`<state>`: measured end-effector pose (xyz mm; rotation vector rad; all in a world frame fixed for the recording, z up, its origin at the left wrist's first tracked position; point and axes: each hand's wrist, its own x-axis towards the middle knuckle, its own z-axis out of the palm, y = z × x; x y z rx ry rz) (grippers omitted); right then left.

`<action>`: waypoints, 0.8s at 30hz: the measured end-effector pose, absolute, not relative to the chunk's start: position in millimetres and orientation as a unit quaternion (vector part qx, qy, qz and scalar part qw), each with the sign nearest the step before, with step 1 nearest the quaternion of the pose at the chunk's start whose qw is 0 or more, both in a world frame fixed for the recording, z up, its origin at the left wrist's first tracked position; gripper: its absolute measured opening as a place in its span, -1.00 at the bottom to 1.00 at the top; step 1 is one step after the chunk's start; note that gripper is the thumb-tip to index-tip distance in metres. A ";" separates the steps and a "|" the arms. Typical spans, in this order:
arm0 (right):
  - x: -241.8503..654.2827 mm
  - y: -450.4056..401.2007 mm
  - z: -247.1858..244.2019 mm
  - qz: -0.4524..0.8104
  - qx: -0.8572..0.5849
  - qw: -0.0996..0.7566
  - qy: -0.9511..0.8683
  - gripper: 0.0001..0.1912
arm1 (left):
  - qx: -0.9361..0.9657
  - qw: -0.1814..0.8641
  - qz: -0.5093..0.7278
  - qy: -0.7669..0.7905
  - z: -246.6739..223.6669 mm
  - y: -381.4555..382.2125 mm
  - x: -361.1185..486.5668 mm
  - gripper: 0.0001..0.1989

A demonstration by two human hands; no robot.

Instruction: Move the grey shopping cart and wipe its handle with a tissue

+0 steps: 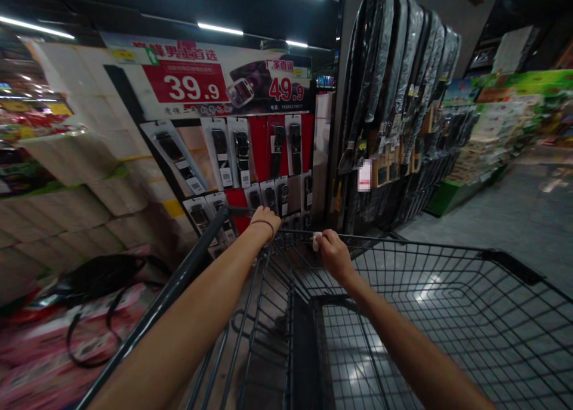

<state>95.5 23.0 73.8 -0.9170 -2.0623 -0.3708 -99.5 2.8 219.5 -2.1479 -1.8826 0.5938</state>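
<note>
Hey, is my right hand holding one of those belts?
No, your right hand has a small white thing at its fingertips, while the belts hang beyond the cart.

Bare hands: two, one left hand (265, 219), one right hand (333, 250)
Shopping cart (513, 267): one
Wristband (271, 227): one
White wad (316, 241): one
Price sign (215, 76): one, bearing two large prices
Upper-row belt packs (218, 150): five
Lower belt packs (268, 195): several, partly hidden, too blurred to count
Plastic-sleeved belts (405, 58): several, overlapping, exact number unclear
Bright ceiling lights (220, 28): four
</note>
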 end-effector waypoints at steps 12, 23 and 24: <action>111.7 22.3 54.5 -0.177 -0.373 0.365 -0.835 -0.74 | -0.734 0.105 0.204 -0.640 221.8 3.9 -99.4 -0.71; 132.1 10.6 51.1 -0.108 -0.414 0.383 -0.819 -0.71 | -0.740 0.119 0.191 -0.634 217.7 4.6 -100.5 -0.73; 133.2 12.5 58.1 -0.110 -0.416 0.390 -0.814 -0.71 | -0.740 0.120 0.190 -0.634 217.4 5.2 -100.7 -0.73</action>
